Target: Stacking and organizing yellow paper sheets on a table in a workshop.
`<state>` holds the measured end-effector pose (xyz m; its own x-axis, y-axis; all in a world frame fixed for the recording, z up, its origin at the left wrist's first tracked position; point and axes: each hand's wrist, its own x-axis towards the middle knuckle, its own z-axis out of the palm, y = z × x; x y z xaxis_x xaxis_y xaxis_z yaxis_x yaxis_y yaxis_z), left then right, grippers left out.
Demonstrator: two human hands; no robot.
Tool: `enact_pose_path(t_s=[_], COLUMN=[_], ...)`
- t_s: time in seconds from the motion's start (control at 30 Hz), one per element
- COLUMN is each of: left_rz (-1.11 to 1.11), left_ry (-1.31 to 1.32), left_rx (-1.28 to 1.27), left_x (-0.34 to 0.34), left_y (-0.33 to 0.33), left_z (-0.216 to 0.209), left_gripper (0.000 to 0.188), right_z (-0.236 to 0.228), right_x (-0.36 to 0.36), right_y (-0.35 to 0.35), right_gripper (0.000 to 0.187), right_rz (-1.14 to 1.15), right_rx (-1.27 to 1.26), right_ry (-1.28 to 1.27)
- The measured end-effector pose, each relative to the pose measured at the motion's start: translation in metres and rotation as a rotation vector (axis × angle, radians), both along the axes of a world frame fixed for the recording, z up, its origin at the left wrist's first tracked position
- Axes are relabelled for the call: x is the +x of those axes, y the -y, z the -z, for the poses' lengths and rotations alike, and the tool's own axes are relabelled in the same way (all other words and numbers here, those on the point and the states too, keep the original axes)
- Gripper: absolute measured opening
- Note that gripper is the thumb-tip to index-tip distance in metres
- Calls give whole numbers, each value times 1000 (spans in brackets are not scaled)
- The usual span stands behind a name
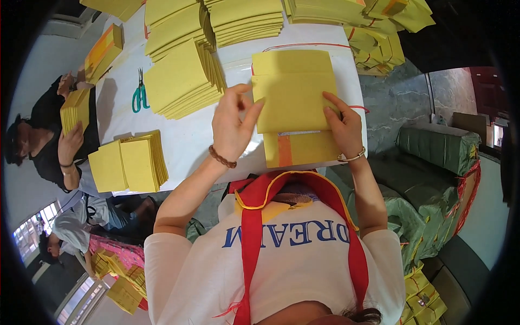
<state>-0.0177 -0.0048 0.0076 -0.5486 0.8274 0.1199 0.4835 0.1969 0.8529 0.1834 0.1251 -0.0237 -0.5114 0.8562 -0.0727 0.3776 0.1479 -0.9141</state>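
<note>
A pile of yellow paper sheets [295, 92] lies in front of me at the near edge of the table. Its upper part overlaps a lower yellow piece [314, 147] that bears an orange strip. My left hand [233, 119] is at the pile's left edge, thumb out along the edge and fingers loosely bent apart from it, holding nothing. On the right edge rests my right hand [345, 127], with thumb and forefinger spread on the top sheet. What the right hand's other fingers touch is hidden.
Fanned stacks of yellow paper [179, 81] cover the far side of the white table [187, 143]. Green-handled scissors [141, 96] and another stack [130, 162] lie left. A co-worker [46, 130] holds yellow paper there. Green wrapped bales [433, 149] stand at right.
</note>
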Motion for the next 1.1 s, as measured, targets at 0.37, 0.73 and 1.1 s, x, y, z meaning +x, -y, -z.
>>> enact_pose_path(t_s=[0.37,0.73,1.1], left_rz=[451,511,300], left_ry=[-760,-567,-1291], left_rx=[40,229,4], left_x=[34,25,66], left_y=[-38,-33,-33], left_z=[35,34,27], left_gripper=[44,48,30], right_z=[-11,-5,-14], right_x=[1,8,18], right_y=[3,26,-10], right_gripper=[36,71,35], right_rz=[-89,-533,-181], right_rx=[303,776,-101], right_ry=[251,678,-281])
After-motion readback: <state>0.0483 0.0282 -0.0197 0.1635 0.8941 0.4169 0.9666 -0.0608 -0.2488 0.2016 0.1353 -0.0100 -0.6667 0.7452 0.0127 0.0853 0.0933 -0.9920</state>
